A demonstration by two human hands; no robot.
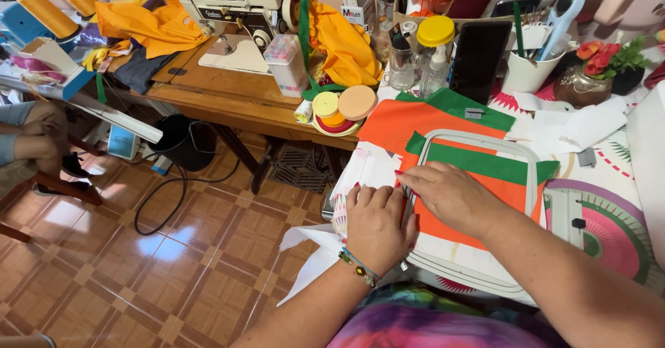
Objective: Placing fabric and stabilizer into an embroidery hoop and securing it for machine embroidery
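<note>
**Both hands pressing fabric at the left rail of an embroidery hoop**

The left hand lies palm down, fingers together, on white backing at the table's near left edge, closed on nothing. The right hand rests flat across the left rail of the pale embroidery hoop, fingertips pointing left and touching the orange fabric; it pins rather than grasps. This flat pressure appears meant to keep the cloth taut against the frame. The orange fabric, with a green strip crossing it, sits inside the hoop near the table's front edge.

At the far edge stand a dark phone, a white cup and a flower pot. To the left, a wooden bench carries a sewing machine. The floor is glossy brown tile.
</note>
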